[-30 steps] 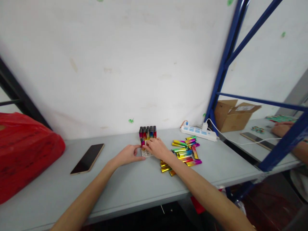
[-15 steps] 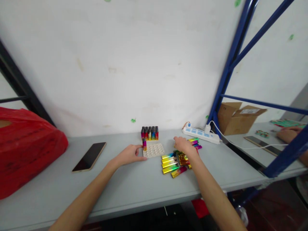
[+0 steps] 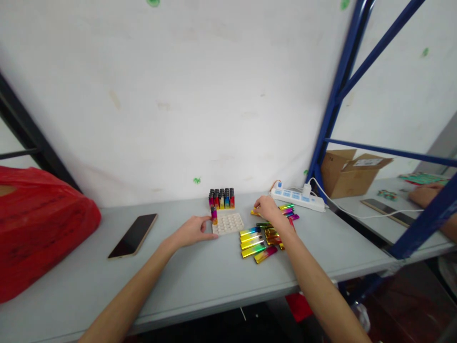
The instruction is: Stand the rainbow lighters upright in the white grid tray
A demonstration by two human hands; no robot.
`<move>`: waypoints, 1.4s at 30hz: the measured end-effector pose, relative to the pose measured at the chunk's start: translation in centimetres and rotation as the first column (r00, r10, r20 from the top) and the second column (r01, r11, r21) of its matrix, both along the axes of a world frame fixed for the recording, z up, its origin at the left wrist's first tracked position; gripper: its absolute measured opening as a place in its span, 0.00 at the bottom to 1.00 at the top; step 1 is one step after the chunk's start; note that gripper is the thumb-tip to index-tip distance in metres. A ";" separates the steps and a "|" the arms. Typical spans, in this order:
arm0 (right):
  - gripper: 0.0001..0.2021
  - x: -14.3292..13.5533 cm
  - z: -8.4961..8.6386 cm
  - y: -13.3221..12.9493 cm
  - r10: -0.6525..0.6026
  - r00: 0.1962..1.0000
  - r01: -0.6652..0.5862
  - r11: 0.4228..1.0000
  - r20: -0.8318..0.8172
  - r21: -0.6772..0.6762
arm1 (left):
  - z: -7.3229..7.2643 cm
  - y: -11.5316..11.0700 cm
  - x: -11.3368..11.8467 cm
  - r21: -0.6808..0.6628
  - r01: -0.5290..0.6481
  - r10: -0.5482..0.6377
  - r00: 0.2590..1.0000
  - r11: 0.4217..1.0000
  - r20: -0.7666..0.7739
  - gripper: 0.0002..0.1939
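My left hand (image 3: 193, 230) is at the left side of a white tray (image 3: 228, 224) with rows of round hollows. Its thumb rests at the near corner, and its fingertips are beside a lighter (image 3: 214, 216) standing upright in the tray. Behind the tray stands a block of several upright lighters (image 3: 222, 198) with black tops and shiny multicoloured bodies. My right hand (image 3: 268, 208) pinches a yellow lighter (image 3: 254, 212) at the far side of a loose pile of shiny lighters (image 3: 253, 242), which lie flat to the right of the tray.
A phone (image 3: 133, 235) lies at left, near a red plastic bag (image 3: 46, 224). A white power strip (image 3: 298, 199) with a cable lies at back right, beside a blue rack post (image 3: 323, 138). Beyond it are a cardboard box (image 3: 352, 176) and another person's hand (image 3: 426, 194).
My right hand has shifted slightly up and left, and a yellow lighter now shows at its fingertips. My left hand stays at the tray. The view has tilted a little.
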State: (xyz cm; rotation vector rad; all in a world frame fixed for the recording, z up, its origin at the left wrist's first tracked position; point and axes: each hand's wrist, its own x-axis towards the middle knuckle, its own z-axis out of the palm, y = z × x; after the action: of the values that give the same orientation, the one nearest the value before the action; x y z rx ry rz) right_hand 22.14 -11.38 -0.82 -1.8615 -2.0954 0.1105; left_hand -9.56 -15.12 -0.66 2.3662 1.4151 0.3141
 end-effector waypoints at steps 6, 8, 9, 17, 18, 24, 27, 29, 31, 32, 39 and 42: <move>0.08 -0.1 0.5 -0.3 -0.011 0.999 0.012 1.000 -0.050 0.028 | 0.0 0.0 0.0 0.007 0.010 -0.010 1.000 1.000 0.000 0.33; 0.09 -0.2 0.7 -0.7 -0.015 0.998 0.020 0.997 -0.068 0.073 | 0.0 0.0 0.0 0.004 0.014 -0.014 1.000 1.000 0.004 0.33; 0.09 -0.3 0.8 -0.8 -0.010 0.996 0.020 0.994 -0.088 0.110 | 0.0 0.0 0.0 0.004 0.016 -0.016 1.000 1.000 0.005 0.34; 0.16 -1.4 1.1 -0.3 0.186 0.658 0.041 0.959 -0.730 0.281 | -0.2 0.2 -0.1 0.013 0.012 -0.012 1.000 1.000 -0.011 0.34; 0.17 -1.5 1.1 -0.3 0.206 0.544 0.015 0.967 -0.814 0.255 | -0.2 0.2 -0.2 0.012 0.011 -0.010 1.000 1.000 -0.014 0.34; 0.17 -2.4 1.3 -0.8 0.197 -0.113 -0.197 0.956 -0.974 0.216 | -0.4 0.3 -0.3 0.021 0.020 -0.020 1.000 1.000 -0.006 0.34; 0.17 -3.4 1.3 -1.0 0.146 -0.230 -0.208 0.959 -0.962 0.195 | -0.2 0.3 -0.2 0.023 0.020 -0.019 1.000 1.000 -0.016 0.34; 0.17 -4.2 1.1 -1.1 0.089 -0.243 -0.222 0.964 -0.966 0.145 | -0.2 0.3 -0.1 0.023 0.022 -0.022 1.000 0.999 -0.020 0.34; 0.17 -5.0 0.7 -1.1 0.047 -0.239 -0.247 0.963 -0.970 0.107 | -0.1 0.3 -0.2 0.022 0.023 -0.022 1.000 0.999 -0.019 0.35; 0.18 -5.5 0.6 -1.1 0.034 -0.243 -0.256 0.962 -0.969 0.098 | -0.2 0.3 -0.2 0.021 0.021 -0.021 1.000 1.000 -0.019 0.35; 0.20 -7.1 -0.2 -1.6 -0.039 -0.325 -0.340 0.937 -0.945 0.078 | -0.6 0.6 -0.4 0.026 0.025 -0.025 1.000 0.999 0.012 0.33; 0.24 -7.4 -0.3 -2.1 -0.051 -0.260 -0.409 0.910 -0.964 0.063 | -0.6 0.6 -0.4 0.031 0.025 -0.026 1.000 0.999 0.010 0.32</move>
State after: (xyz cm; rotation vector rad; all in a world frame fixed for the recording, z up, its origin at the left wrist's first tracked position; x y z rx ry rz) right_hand 14.72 -13.44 -1.07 -0.6306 -0.9338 1.5649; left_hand -9.93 -14.57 -1.28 2.4017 1.3838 0.3432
